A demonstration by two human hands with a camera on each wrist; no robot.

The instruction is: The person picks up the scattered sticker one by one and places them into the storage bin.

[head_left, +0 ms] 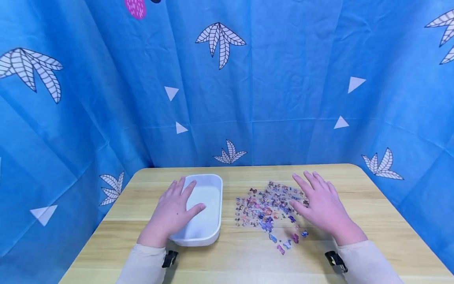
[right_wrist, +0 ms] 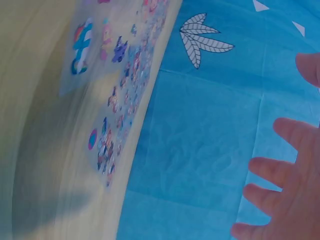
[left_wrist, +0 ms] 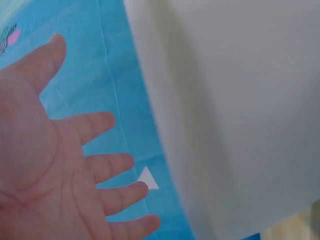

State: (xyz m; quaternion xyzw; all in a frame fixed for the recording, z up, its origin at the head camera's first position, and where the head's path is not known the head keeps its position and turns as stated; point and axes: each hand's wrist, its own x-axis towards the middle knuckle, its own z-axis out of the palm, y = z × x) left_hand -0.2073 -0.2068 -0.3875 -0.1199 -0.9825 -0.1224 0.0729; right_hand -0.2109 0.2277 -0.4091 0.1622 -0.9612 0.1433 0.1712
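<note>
A white rectangular tray (head_left: 216, 205) stands on the wooden table (head_left: 372, 213), left of centre. My left hand (head_left: 173, 209) hovers over the tray's left side with fingers straight and spread, holding nothing; the left wrist view shows the open palm (left_wrist: 45, 170) beside the tray's white wall (left_wrist: 235, 110). A scatter of small colourful stickers (head_left: 264, 209) lies right of the tray. Over the scatter's right edge my right hand (head_left: 319, 205) is spread flat and empty. In the right wrist view the stickers (right_wrist: 115, 100) lie on the table and my fingers (right_wrist: 285, 180) are straight.
Blue cloth with leaf and triangle prints (head_left: 248, 98) walls in the table at the back and both sides. A few loose stickers (head_left: 287, 240) lie nearer the front edge. Black wrist straps (head_left: 335, 260) sit on both cream sleeves.
</note>
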